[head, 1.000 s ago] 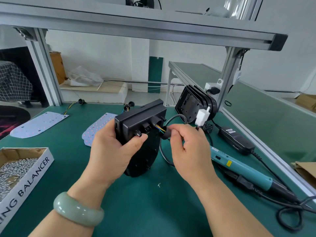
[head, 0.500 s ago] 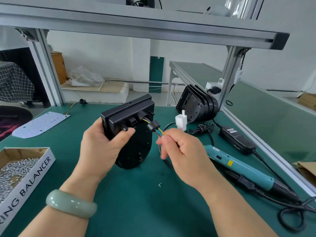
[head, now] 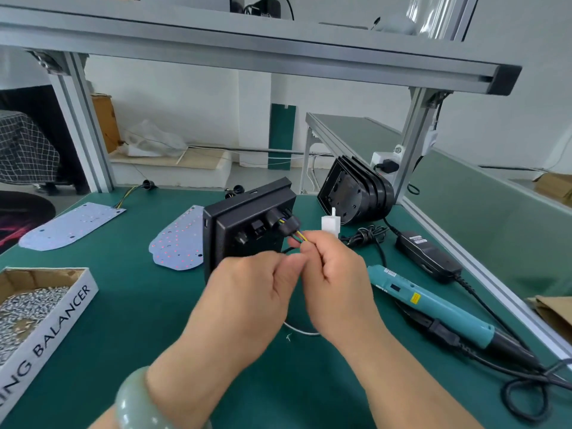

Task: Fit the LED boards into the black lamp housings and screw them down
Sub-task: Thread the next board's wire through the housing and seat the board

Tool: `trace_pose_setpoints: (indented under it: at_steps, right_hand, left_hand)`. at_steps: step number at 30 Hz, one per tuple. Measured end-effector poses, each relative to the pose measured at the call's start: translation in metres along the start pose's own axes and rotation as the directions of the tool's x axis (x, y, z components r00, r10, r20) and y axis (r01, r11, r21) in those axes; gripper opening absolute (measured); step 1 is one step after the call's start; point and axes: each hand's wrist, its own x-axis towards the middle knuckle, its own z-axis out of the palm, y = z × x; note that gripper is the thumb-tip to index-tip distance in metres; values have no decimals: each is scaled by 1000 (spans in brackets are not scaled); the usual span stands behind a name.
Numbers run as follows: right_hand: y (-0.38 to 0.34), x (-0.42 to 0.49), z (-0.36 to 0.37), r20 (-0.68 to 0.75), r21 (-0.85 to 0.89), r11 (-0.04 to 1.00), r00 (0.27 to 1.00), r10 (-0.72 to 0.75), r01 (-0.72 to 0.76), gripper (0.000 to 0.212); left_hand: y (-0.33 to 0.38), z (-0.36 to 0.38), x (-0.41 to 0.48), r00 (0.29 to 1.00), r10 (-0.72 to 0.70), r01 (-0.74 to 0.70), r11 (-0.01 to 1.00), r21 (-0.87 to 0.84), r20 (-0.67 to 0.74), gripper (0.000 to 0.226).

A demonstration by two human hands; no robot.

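Housing [head: 247, 224], black, stands upright at the middle of the tabletop [head: 154, 320], its socketed side facing the camera. The left hand [head: 247, 292] is curled over its lower part and seems to grip it, though the hold itself is hidden. The right hand [head: 337, 274] pinches the coloured wires [head: 299, 237] that run from a black plug [head: 289, 227] at the housing's right side. A white connector [head: 330, 223] sticks up above its fingers. One board [head: 178, 243] lies flat just left of the housing, and a second board [head: 69, 226] lies near the far left corner. A stack [head: 356, 193] of housings leans at the far right edge. A screwdriver [head: 433, 308] lies along the right edge, and a screw box [head: 46, 329] at the left edge.
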Motion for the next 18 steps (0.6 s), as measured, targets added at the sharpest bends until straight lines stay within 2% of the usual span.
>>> trace_pose_setpoints:
  at_steps: [1, 2, 3, 5, 7, 10, 14, 16, 18]
  right_hand:
    - [-2, -2, -1, 6, -38, 998, 999, -41, 41, 33]
    - [-3, -4, -2, 31, -78, 993, 996, -89, 91, 34]
    - [-6, -5, -2, 72, -118, 983, 989, -130, 138, 36]
    - [-10, -6, -2, 164, -175, 962, 970, -182, 210, 38]
    - [-13, -5, -1, 208, -181, 945, 950, -234, 272, 36]
    - [-17, -5, -4, 230, -139, 927, 922, -312, 349, 25]
    - [-15, -7, -6, 265, -124, 905, 892, -366, 407, 20]
    - [-13, -10, -1, 237, -134, 913, 907, -348, 385, 18]
    - [-11, -12, 4, 167, -139, 934, 937, -306, 330, 21]
  left_hand:
    - [1, 4, 0, 979, -176, 190, 972, -139, 106, 62]
    - [-2, 7, 1, 942, -276, 325, 891, -315, 190, 57]
    - [-4, 10, 4, 917, -323, 398, 785, -474, 234, 50]
    - [-5, 14, 6, 900, -353, 427, 600, -676, 255, 43]
    - [-4, 16, 5, 896, -374, 396, 427, -813, 240, 41]
    - [0, 10, 8, 881, -407, 355, 229, -907, 242, 40]
    - [-3, 0, 17, 816, -508, 306, -25, -952, 276, 29]
    - [-4, -2, 19, 820, -497, 295, -58, -954, 284, 27]
    - [-5, -1, 17, 837, -448, 346, -8, -938, 313, 38]
